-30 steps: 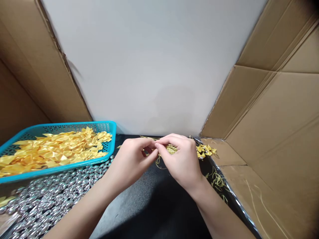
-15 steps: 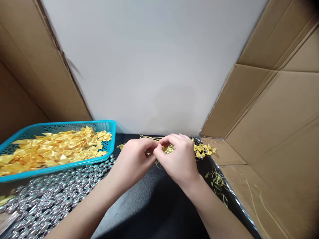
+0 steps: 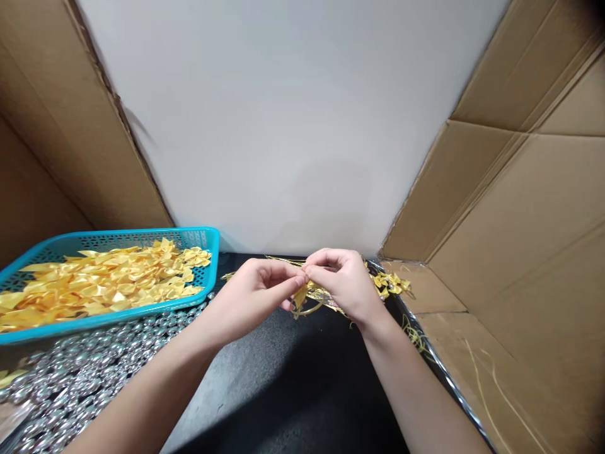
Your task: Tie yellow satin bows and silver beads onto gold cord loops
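My left hand (image 3: 259, 290) is closed in a pinch, thumb against forefinger, over a yellow ribbon bow (image 3: 299, 297) that shows just under the fingertips. My right hand (image 3: 344, 284) pinches too, its fingertips meeting the left ones above the bow, seemingly on a thin gold cord (image 3: 312, 310) that curves below the fingers. The exact pinch point is mostly hidden. Behind and beneath the hands lies a bundle of gold cords (image 3: 283, 258). To the right of my right hand sit several yellow bows with silver beads (image 3: 393, 284).
On the left a blue basket (image 3: 215, 258) holds many yellow ribbon bows (image 3: 127, 277). Silver beads (image 3: 108, 353) cover the black table (image 3: 283, 372) in front of it. Loose cord scraps (image 3: 413, 334) lie at the right edge. Cardboard walls (image 3: 534, 208) and a white panel (image 3: 283, 113) enclose the space.
Both hands have turned a little, and the fingers have opened out from their tighter curl. The yellow bow and a loop of gold cord now show below the fingertips.
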